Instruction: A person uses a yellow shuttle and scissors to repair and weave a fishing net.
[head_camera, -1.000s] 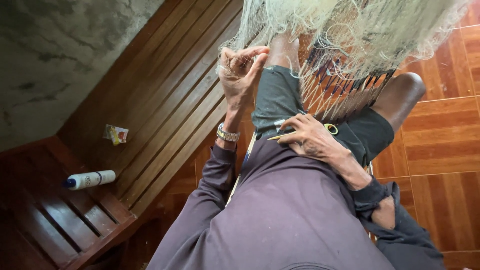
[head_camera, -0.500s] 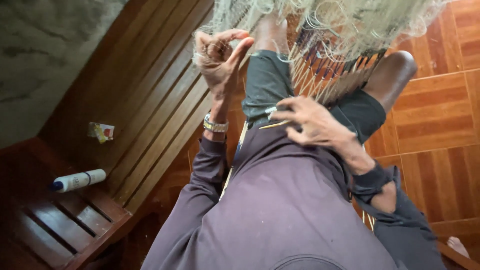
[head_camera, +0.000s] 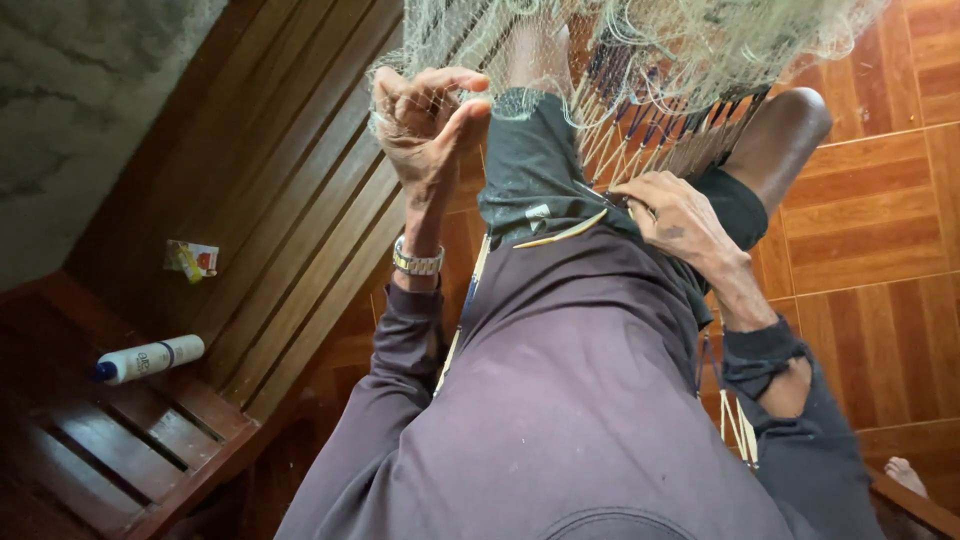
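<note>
A pale green fishing net (head_camera: 640, 40) hangs bunched over the person's raised knees at the top of the view, its mesh draped across the dark shorts and spilling toward the tiled floor (head_camera: 870, 230). The left hand (head_camera: 425, 125) is lifted beside the left knee, fingers curled nearly closed with a fold of mesh pinched between thumb and forefinger. The right hand (head_camera: 680, 215) rests low on the lap, fingers bent around the butt of a slim cream netting needle (head_camera: 562, 233) that lies flat across the thigh, pointing toward the left arm (whether twine runs from it is too fine to tell). A metal wristwatch (head_camera: 417, 262) sits on the left wrist. Further out, on the slatted wooden bench (head_camera: 120, 450) at the lower left, lies a white bottle (head_camera: 150, 358), and near the bench's back edge a small colourful packet (head_camera: 192, 258). The likeliest trouble is snagging: loose mesh could catch on the watch clasp or wrap the needle tip, and a slack pinch could let the held fold slip.
</note>
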